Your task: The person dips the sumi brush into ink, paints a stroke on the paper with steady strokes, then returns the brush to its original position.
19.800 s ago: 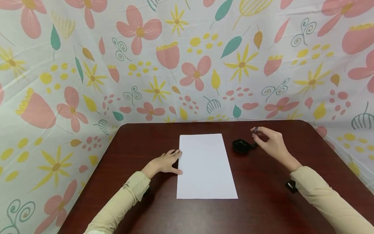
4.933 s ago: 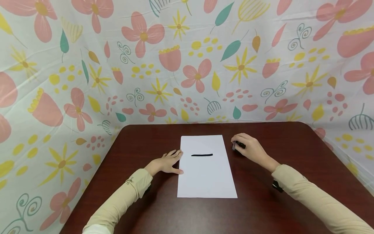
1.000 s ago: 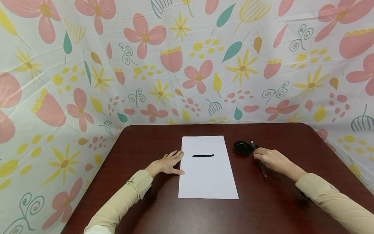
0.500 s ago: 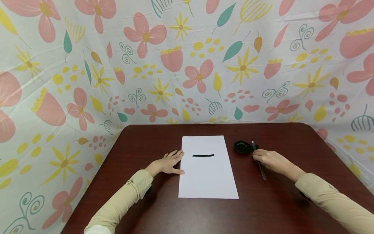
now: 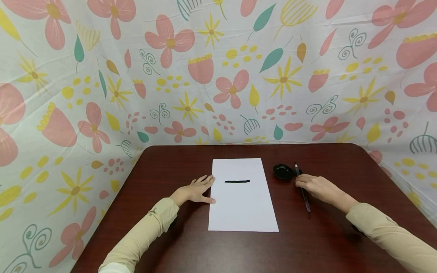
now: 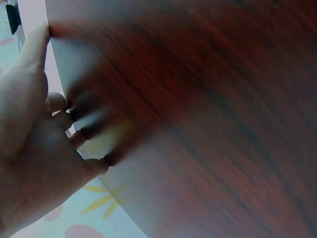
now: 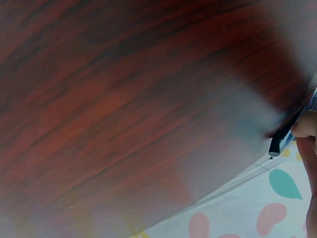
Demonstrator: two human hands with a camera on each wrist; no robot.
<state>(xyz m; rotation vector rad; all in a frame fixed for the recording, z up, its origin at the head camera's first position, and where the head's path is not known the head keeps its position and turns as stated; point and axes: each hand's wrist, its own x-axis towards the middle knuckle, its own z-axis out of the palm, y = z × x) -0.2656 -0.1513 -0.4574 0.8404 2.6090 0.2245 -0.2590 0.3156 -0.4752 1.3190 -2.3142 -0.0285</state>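
Note:
My left hand [image 5: 194, 190] rests spread on the left edge of a white sheet of paper [image 5: 242, 208], thumb and fingertips touching it. A short black stroke [image 5: 237, 181] lies across the sheet's upper half. In the left wrist view my left hand [image 6: 34, 124] lies at the paper's edge. Right of the sheet, my right hand [image 5: 315, 185] pinches a slim calligraphy brush [image 5: 305, 199] near its middle, tip end pointing away. The brush lies beside a small black ink dish [image 5: 282, 171], whose short handle is partly hidden. Only fingertips [image 7: 304, 124] of that hand enter the right wrist view.
The dark red-brown table [image 5: 242, 252] has rounded far corners. A flower-printed cloth [image 5: 232, 49] hangs behind it and along both sides, close to the table's edges.
A black stroke has appeared on the once-blank sheet. My right hand has moved from over the dish to its right, and the brush's near end has since come down slightly. My left hand stays put.

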